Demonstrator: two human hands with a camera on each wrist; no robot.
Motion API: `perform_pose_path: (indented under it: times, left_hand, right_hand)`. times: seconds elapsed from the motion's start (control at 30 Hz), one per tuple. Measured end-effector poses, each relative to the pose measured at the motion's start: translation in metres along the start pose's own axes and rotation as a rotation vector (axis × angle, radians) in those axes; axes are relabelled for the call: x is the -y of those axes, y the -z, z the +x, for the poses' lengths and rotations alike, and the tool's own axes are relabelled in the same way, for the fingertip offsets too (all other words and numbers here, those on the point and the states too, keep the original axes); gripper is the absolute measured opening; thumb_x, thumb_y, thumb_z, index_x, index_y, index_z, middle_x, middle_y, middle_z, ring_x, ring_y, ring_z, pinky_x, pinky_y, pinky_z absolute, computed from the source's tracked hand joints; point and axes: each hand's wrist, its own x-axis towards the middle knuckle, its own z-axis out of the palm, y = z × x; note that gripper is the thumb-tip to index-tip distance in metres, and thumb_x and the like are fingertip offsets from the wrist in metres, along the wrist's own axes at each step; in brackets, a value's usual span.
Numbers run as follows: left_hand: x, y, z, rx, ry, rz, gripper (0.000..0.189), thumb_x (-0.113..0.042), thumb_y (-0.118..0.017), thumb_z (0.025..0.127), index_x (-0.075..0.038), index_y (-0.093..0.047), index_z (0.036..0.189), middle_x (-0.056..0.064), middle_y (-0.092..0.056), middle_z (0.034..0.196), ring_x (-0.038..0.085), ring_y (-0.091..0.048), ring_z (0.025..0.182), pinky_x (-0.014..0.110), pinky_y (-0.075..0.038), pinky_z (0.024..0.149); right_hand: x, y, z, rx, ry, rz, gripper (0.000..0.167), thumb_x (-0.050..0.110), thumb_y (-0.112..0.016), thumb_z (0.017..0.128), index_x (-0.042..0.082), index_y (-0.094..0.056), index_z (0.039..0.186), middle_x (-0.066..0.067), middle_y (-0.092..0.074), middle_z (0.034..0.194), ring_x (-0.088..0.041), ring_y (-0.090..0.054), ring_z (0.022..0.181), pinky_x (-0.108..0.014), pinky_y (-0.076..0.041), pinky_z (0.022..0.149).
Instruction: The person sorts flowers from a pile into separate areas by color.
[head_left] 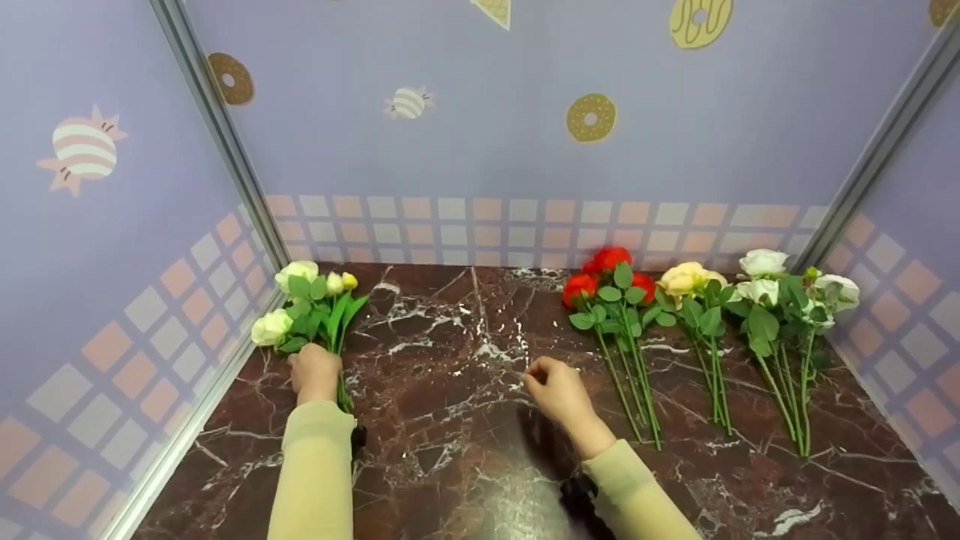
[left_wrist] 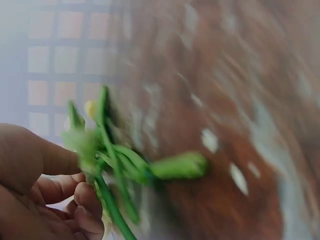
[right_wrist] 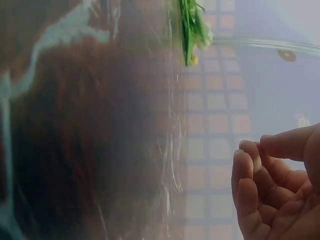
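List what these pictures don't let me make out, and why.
- Head view: the flower stems where the left hand covers them.
- Left wrist view: the fine markings of the tabletop, smeared by blur.
- Right wrist view: the rest of the flowers, cut off by the top edge.
- Head view: the top of the wall's ice cream cone, cut off by the top edge.

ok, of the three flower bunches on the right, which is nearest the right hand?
The red bunch, leftmost of the three; the peach bunch and white bunch lie farther from the right hand.

Left wrist view is blurred; tabletop (head_left: 510, 499) glares.
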Motion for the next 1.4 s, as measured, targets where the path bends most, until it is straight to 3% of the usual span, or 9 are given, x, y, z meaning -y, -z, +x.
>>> perform_pose_path:
  times: [0.17, 0.3, 0.4, 0.73, 0.9, 1.0, 1.13, 1.3, 1.4]
  left_hand:
    - [-0.018, 0.001, -0.007, -0.048, -0.113, -0.036, 0.04, -0.015, -0.052, 0.102, 0.015, -0.066, 0.124, 0.04, -0.056, 0.136, 0.054, -0.048, 0.131, 0.054, -0.044, 0.116]
    - [-0.033, -0.006, -0.018, 0.006, -0.148, -0.162, 0.033, -0.016, -0.057, 0.102, 0.006, -0.07, 0.124, 0.03, -0.062, 0.137, 0.047, -0.054, 0.133, 0.049, -0.044, 0.118]
    - [-0.038, -0.018, -0.027, 0.064, -0.166, -0.198, 0.033, -0.015, -0.058, 0.101, 0.007, -0.07, 0.122, 0.029, -0.064, 0.135, 0.045, -0.057, 0.13, 0.05, -0.046, 0.115]
    - [-0.049, -0.061, -0.055, 0.201, -0.305, 0.015, 0.019, -0.009, -0.061, 0.099, 0.004, -0.076, 0.103, 0.026, -0.071, 0.118, 0.043, -0.066, 0.113, 0.053, -0.057, 0.099]
    - [-0.046, -0.068, -0.057, 0.105, -0.352, 0.055, 0.009, 0.002, -0.07, 0.089, 0.003, -0.074, 0.097, 0.03, -0.067, 0.116, 0.044, -0.065, 0.109, 0.051, -0.058, 0.095]
    - [-0.043, -0.068, -0.058, 0.051, -0.3, -0.018, 0.018, 0.006, -0.068, 0.085, 0.006, -0.062, 0.102, 0.04, -0.051, 0.125, 0.047, -0.059, 0.11, 0.052, -0.055, 0.091]
    - [-0.041, -0.065, -0.055, 0.029, -0.167, -0.238, 0.034, 0.004, -0.066, 0.087, 0.005, -0.047, 0.115, 0.042, -0.035, 0.133, 0.051, -0.047, 0.118, 0.056, -0.05, 0.093]
    - [-0.041, -0.057, -0.051, 0.053, -0.05, -0.565, 0.059, 0.002, -0.067, 0.093, 0.008, -0.032, 0.14, 0.044, -0.035, 0.143, 0.053, -0.041, 0.134, 0.059, -0.044, 0.111]
    - [-0.039, -0.054, -0.05, 0.107, -0.011, -0.744, 0.073, 0.006, -0.062, 0.096, 0.01, -0.017, 0.153, 0.041, -0.048, 0.144, 0.048, -0.047, 0.138, 0.053, -0.039, 0.12]
  right_hand:
    - [0.003, -0.007, 0.001, 0.02, 0.016, 0.004, 0.006, 0.011, -0.074, 0.091, 0.008, -0.073, 0.086, -0.005, -0.072, 0.076, -0.012, -0.057, 0.065, -0.031, -0.052, 0.063]
    - [0.005, -0.011, -0.001, 0.032, 0.02, 0.005, 0.006, 0.011, -0.074, 0.091, 0.009, -0.073, 0.086, -0.005, -0.073, 0.078, -0.013, -0.058, 0.067, -0.033, -0.052, 0.065]
    - [0.006, -0.016, -0.003, 0.06, 0.013, 0.003, 0.007, 0.012, -0.074, 0.092, 0.009, -0.072, 0.085, -0.005, -0.072, 0.079, -0.012, -0.058, 0.068, -0.032, -0.053, 0.066]
    - [0.005, -0.024, -0.007, 0.113, -0.009, -0.006, 0.007, 0.015, -0.073, 0.092, 0.011, -0.072, 0.086, -0.002, -0.072, 0.079, -0.011, -0.056, 0.067, -0.03, -0.052, 0.065]
    - [0.005, -0.024, -0.006, 0.115, -0.001, -0.003, 0.007, 0.015, -0.073, 0.092, 0.011, -0.072, 0.087, -0.003, -0.072, 0.079, -0.011, -0.057, 0.067, -0.031, -0.052, 0.065]
    - [0.004, -0.024, -0.007, 0.113, 0.003, -0.007, 0.007, 0.015, -0.074, 0.092, 0.01, -0.072, 0.087, -0.003, -0.071, 0.078, -0.011, -0.056, 0.067, -0.03, -0.052, 0.065]
    - [0.005, -0.023, -0.007, 0.124, -0.014, 0.015, 0.008, 0.015, -0.073, 0.093, 0.01, -0.072, 0.087, -0.002, -0.069, 0.074, -0.008, -0.057, 0.063, -0.027, -0.051, 0.061]
    - [0.006, -0.022, -0.006, 0.135, -0.039, 0.042, 0.008, 0.015, -0.072, 0.094, 0.01, -0.072, 0.087, 0.0, -0.068, 0.069, -0.006, -0.058, 0.056, -0.025, -0.051, 0.056]
    - [0.006, -0.023, -0.007, 0.134, -0.023, 0.034, 0.009, 0.014, -0.072, 0.093, 0.01, -0.071, 0.086, 0.0, -0.068, 0.069, -0.005, -0.058, 0.056, -0.025, -0.051, 0.055]
